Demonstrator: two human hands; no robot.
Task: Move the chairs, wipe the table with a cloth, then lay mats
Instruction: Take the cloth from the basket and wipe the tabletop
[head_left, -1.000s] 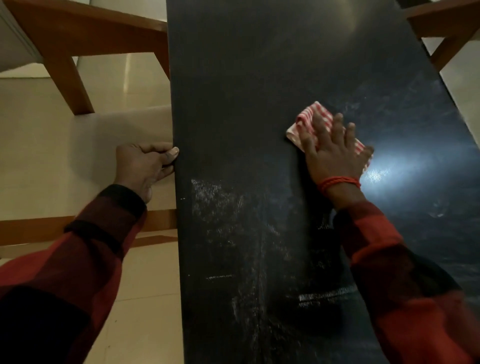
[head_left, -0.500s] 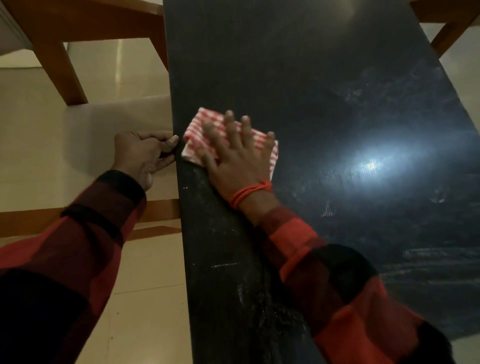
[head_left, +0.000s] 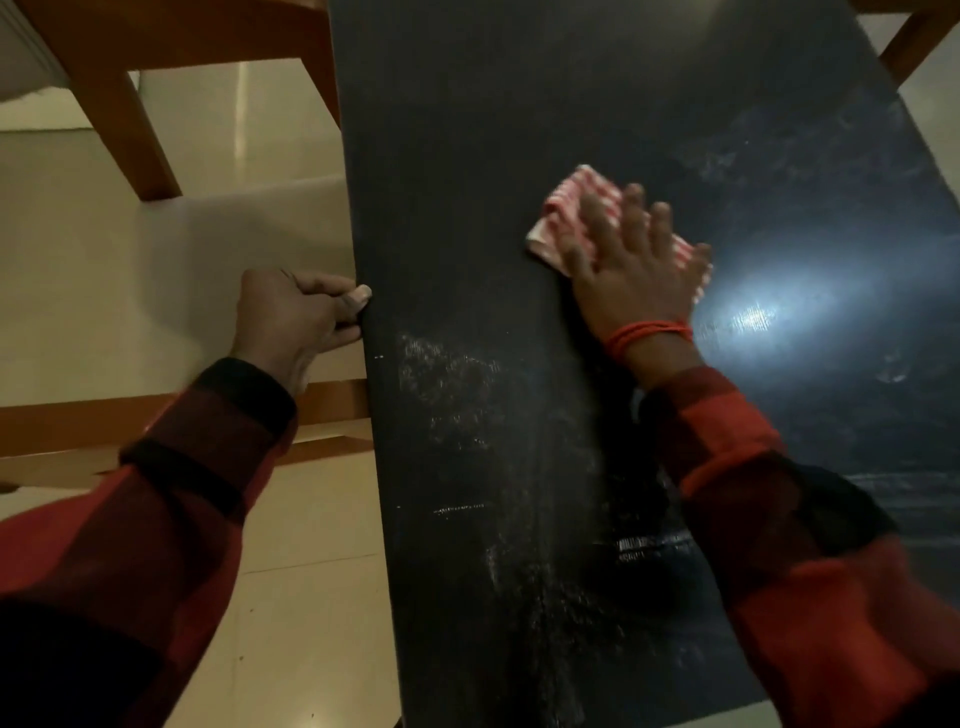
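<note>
Flatly, right hand (head_left: 636, 275) presses cloth (head_left: 571, 215) on table (head_left: 467, 208).

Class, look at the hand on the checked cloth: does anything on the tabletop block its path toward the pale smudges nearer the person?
Nothing visible does. The right hand presses the cloth flat; bare table lies between it and the smudges.

The dark table (head_left: 467, 208) bore a folded red-and-white checked cloth (head_left: 576, 208) lying flat on its top, well in from the left edge. Nearer than the cloth, pale smears (head_left: 447, 374) streaked the surface; right of the cloth sat a bright glare (head_left: 758, 317).
</note>
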